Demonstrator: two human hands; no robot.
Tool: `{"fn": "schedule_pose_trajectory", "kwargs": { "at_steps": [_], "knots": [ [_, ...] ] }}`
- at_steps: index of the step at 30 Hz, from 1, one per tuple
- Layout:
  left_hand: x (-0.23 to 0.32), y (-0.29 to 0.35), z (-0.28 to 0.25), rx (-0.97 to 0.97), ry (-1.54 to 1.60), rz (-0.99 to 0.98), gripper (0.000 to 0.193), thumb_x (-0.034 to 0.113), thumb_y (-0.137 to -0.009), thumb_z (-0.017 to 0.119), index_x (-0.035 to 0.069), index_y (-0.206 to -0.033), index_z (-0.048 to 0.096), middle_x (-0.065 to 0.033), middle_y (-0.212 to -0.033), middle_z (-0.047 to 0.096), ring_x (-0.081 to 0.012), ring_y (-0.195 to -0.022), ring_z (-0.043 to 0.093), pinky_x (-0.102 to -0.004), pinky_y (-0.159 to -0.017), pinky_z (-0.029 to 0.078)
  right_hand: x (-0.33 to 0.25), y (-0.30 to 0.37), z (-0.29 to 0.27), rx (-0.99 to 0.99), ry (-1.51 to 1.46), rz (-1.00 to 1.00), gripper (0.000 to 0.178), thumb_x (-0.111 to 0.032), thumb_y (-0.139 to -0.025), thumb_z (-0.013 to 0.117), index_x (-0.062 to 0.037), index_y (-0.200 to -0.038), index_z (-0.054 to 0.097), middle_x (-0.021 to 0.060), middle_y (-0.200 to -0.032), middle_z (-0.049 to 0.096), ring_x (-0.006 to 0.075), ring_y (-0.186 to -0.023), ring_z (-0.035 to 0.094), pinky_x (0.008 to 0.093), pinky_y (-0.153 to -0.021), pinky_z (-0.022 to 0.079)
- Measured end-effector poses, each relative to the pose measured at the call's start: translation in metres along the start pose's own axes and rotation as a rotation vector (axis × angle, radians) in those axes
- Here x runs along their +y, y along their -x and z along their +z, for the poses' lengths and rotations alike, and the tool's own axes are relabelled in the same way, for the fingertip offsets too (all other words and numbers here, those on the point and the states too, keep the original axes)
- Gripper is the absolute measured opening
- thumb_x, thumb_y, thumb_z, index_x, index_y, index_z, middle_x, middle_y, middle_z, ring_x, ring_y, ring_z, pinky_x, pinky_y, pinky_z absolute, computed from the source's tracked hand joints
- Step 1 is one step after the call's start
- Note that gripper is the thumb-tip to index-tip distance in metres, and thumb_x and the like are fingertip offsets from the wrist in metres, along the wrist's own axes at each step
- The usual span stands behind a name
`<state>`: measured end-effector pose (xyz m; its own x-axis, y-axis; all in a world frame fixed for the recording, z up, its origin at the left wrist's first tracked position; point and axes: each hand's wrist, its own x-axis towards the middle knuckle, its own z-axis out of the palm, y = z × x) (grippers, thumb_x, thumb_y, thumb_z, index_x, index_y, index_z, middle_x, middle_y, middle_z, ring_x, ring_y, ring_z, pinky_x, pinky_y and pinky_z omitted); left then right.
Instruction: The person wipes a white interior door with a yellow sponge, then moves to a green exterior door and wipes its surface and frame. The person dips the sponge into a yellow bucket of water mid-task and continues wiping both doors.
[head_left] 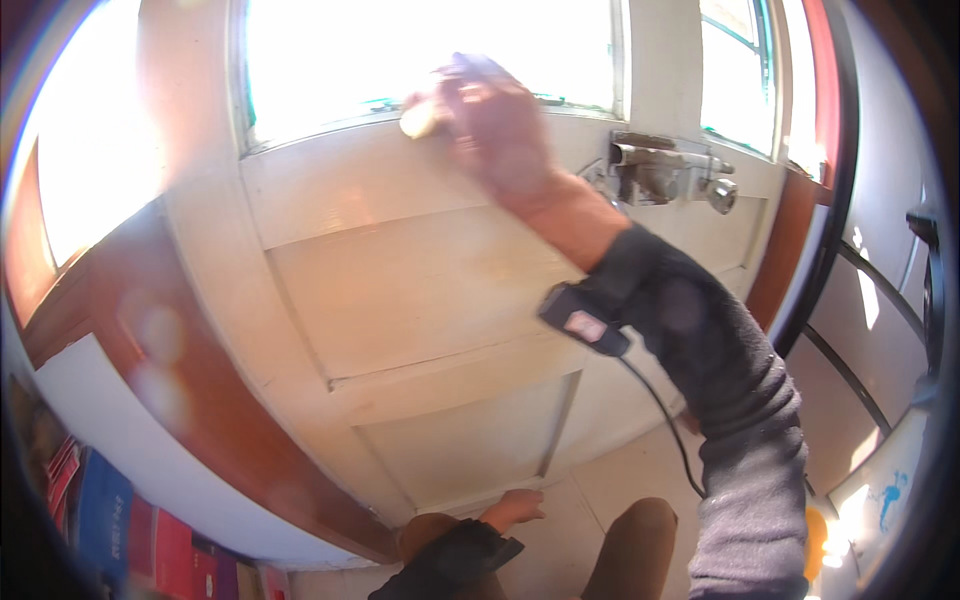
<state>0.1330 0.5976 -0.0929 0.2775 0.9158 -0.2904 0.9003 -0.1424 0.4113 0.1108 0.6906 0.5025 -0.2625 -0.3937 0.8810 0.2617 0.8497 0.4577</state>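
My right hand (490, 125) is raised to the lower edge of the bright window pane (345, 60) in a cream panelled door (400, 290). It is closed and blurred by motion. From its left side sticks out a pale yellowish piece (421, 119), perhaps a cloth or sponge, against the frame below the glass. Low down, by my left knee (425, 530), is my left hand (515, 507), with nothing visible in it. Its fingers point right and look loosely stretched.
A metal slide bolt (655, 170) and a round knob (721, 195) stick out from the door, right of my wrist. A black box with a cable (585, 320) hangs at my right forearm. Red and blue books (150, 535) stand at lower left, below a brown wooden frame (170, 330).
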Motion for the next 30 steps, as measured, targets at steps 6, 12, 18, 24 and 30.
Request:
{"fn": "schedule_pose_trajectory", "kwargs": {
  "at_steps": [6, 12, 18, 24, 30],
  "knots": [
    [0.019, -0.005, 0.002, -0.039, 0.033, -0.012, 0.049, 0.044, -0.087, 0.070, 0.010, -0.121, 0.063, -0.0152, -0.114, 0.068, -0.0367, -0.109, 0.064, -0.0495, -0.087, 0.052, -0.120, -0.075, 0.077, 0.120, -0.265, -0.047, 0.014, -0.017, -0.081, 0.066, -0.0156, -0.094, 0.069, 0.0034, -0.103, 0.070, 0.0217, -0.102, 0.066, 0.0400, -0.089, 0.055],
    [0.025, 0.001, -0.005, -0.036, 0.027, -0.069, 0.045, 0.040, -0.089, 0.071, 0.009, -0.120, 0.062, -0.0141, -0.117, 0.067, -0.0370, -0.111, 0.063, -0.0495, -0.088, 0.052, -0.036, -0.021, 0.020, 0.109, -0.191, -0.183, 0.022, -0.016, -0.079, 0.066, -0.0134, -0.101, 0.068, 0.0048, -0.098, 0.063, 0.0247, -0.096, 0.061, 0.0383, -0.084, 0.052],
    [0.026, 0.012, -0.012, -0.014, 0.046, -0.031, 0.046, 0.042, -0.087, 0.072, 0.008, -0.117, 0.063, -0.0147, -0.115, 0.067, -0.0368, -0.110, 0.063, -0.0492, -0.086, 0.051, -0.085, -0.004, 0.038, 0.226, 0.173, -0.010, 0.026, -0.014, -0.077, 0.068, -0.0113, -0.101, 0.060, 0.0087, -0.099, 0.057, 0.0276, -0.101, 0.057, 0.0398, -0.076, 0.052],
    [0.023, 0.011, -0.004, 0.024, 0.050, -0.054, 0.046, 0.042, -0.085, 0.073, 0.008, -0.116, 0.063, -0.0152, -0.113, 0.068, -0.0367, -0.108, 0.064, -0.0493, -0.085, 0.051, -0.181, -0.019, 0.069, 0.196, -0.133, -0.236, 0.017, -0.014, -0.076, 0.064, -0.0109, -0.093, 0.060, 0.0063, -0.102, 0.055, 0.0230, -0.100, 0.056, 0.0355, -0.077, 0.049],
    [0.023, 0.005, -0.010, -0.005, 0.039, -0.048, 0.045, 0.042, -0.085, 0.073, 0.008, -0.114, 0.064, -0.0158, -0.110, 0.068, -0.0366, -0.106, 0.065, -0.0492, -0.084, 0.052, -0.134, 0.007, 0.021, 0.248, 0.105, -0.323, 0.012, -0.011, -0.078, 0.065, -0.0094, -0.089, 0.062, 0.0060, -0.103, 0.058, 0.0227, -0.097, 0.059, 0.0389, -0.075, 0.050]
  ]
}}
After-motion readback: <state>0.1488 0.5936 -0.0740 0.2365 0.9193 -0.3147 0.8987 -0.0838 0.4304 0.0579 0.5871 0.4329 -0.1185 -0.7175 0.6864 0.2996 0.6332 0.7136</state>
